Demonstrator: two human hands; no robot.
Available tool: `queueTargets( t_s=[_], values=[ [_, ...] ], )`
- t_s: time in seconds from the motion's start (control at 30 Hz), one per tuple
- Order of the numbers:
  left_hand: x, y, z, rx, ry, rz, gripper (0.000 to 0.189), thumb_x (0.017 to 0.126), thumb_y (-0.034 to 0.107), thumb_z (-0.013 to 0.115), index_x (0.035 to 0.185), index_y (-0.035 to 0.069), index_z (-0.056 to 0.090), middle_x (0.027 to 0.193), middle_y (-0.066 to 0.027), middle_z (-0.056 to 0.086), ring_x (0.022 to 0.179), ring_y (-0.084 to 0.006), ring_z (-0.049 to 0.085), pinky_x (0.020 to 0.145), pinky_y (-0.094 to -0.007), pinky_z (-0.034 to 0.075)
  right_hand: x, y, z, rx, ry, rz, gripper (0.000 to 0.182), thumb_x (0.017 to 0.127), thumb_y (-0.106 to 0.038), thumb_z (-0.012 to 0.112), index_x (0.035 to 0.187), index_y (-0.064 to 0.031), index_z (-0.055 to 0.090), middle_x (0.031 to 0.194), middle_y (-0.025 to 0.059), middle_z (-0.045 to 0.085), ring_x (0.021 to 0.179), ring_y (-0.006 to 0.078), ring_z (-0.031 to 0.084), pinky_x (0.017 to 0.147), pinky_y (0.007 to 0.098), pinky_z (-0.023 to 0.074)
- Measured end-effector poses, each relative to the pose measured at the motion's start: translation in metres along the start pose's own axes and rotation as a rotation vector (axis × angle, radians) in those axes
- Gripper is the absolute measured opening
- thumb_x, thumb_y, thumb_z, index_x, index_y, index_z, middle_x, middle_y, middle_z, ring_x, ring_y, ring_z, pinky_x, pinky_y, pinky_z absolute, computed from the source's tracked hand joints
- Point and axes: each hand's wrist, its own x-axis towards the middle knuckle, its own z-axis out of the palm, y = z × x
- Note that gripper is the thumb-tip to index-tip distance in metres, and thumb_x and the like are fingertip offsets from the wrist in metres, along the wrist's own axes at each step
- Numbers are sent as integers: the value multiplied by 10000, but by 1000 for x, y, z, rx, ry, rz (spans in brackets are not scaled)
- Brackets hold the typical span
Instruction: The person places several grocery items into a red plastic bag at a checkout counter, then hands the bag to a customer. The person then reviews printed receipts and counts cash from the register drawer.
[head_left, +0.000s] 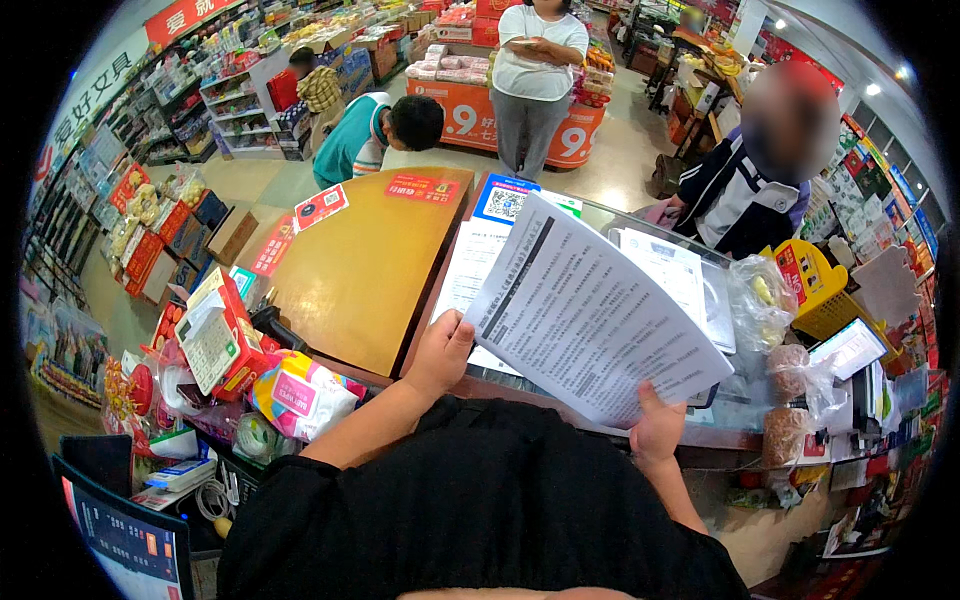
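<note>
A stack of printed paper sheets (592, 315) is held at a slant above the counter, its face turned up towards me. My left hand (444, 346) grips the left edge, thumb on top. At the lower right corner, my right hand (658, 424) pinches the sheets, with most fingers hidden beneath. Under the stack, other printed sheets (469, 259) lie on the counter, partly covered. More papers (664, 262) rest to the right under a clear cover or bag. A blue card with a square printed code (508, 199) stands or lies just beyond the stack; I cannot tell which.
A curved wooden counter top (375, 277) spreads to the left. Near it are a baby wipes pack (300, 394), a calculator (208, 341) and a black handheld scanner (276, 328). A monitor (127, 532) sits lower left. A yellow basket (817, 292) is at right. Several people stand beyond the counter.
</note>
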Motion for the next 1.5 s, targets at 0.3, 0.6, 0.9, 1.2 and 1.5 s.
queueTargets(
  t_s=[0.3, 0.6, 0.9, 1.2, 1.5],
  values=[
    [-3, -18, -4, 19, 13, -153, 558, 994, 501, 468, 884, -36, 578, 807, -51, 603, 757, -129, 515, 699, -319, 446, -8, 14, -10, -12, -13, 76, 365, 897, 43, 576, 1255, 68, 512, 1235, 148, 597, 1125, 244, 559, 990, 384, 420],
    [-18, -15, -4, -202, -13, -384, 423, 1028, 342, 455, 926, -34, 619, 884, -24, 615, 816, -101, 520, 751, -281, 432, -20, 39, -25, -330, -28, 221, 258, 907, -64, 636, 1140, 49, 636, 1068, 114, 679, 921, 182, 638, 817, 324, 506],
    [-1, 9, -6, -236, -106, -340, 613, 1024, 500, 355, 1188, -48, 576, 1085, -88, 645, 960, -150, 578, 887, -292, 453, -7, 21, -13, 63, 15, 202, 302, 918, -33, 599, 1192, 88, 561, 1110, 134, 649, 959, 221, 626, 845, 351, 511],
    [9, 19, -24, -490, -96, -452, 781, 887, 743, 364, 1205, 57, 561, 950, -99, 656, 835, -171, 629, 730, -312, 525, 7, -2, -16, 327, -33, 369, 387, 983, -100, 493, 1334, 51, 431, 1266, 190, 568, 1043, 308, 619, 933, 421, 515],
    [-7, -33, -50, -483, 135, -710, 509, 1001, 544, 394, 1096, 91, 604, 871, -59, 618, 753, -160, 580, 702, -306, 488, 5, 9, -16, 1172, -500, 618, 353, 1040, -267, 376, 1283, -96, 566, 646, 21, 483, 465, 104, 403, 488, 243, 370]
  ],
)
